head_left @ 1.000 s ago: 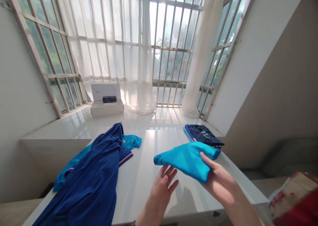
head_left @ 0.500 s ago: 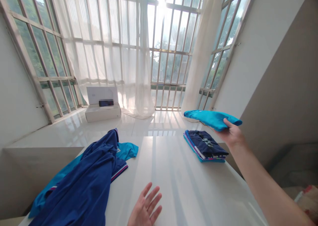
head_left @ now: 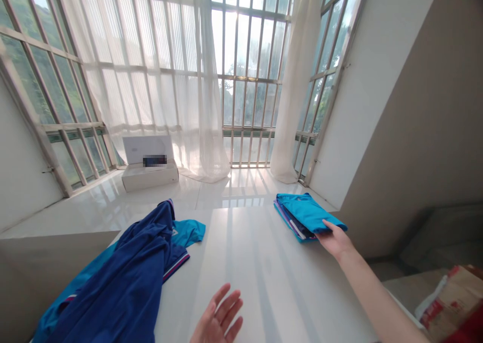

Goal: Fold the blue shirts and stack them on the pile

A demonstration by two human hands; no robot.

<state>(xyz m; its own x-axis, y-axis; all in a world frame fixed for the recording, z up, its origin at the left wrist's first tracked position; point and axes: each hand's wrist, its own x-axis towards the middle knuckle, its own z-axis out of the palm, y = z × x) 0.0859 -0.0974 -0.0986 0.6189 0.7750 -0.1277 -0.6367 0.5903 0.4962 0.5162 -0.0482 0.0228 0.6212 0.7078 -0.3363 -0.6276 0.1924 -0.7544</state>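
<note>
My right hand (head_left: 334, 238) grips the near right edge of a folded bright blue shirt (head_left: 307, 211), thumb on top and fingers underneath. That shirt lies over a stack of folded clothes (head_left: 289, 221) in navy, purple, white and blue at the table's right side. Low in the middle, my left hand (head_left: 221, 315) hovers palm up with its fingers apart, holding nothing. To its left a navy shirt (head_left: 128, 272) with striped cuffs is spread loosely over another bright blue shirt (head_left: 192, 232) on the white table (head_left: 245, 262).
A white box (head_left: 151, 177) with its lid raised and a dark blurred item stands on the ledge at back left. Sheer curtains (head_left: 204, 106) hang before barred windows. A brown paper bag (head_left: 453, 303) is at lower right, beyond the table edge.
My right hand has lowered the folded bright blue shirt from the air onto the stack. My left hand stays nearly in place. The view has tilted and shifted slightly.
</note>
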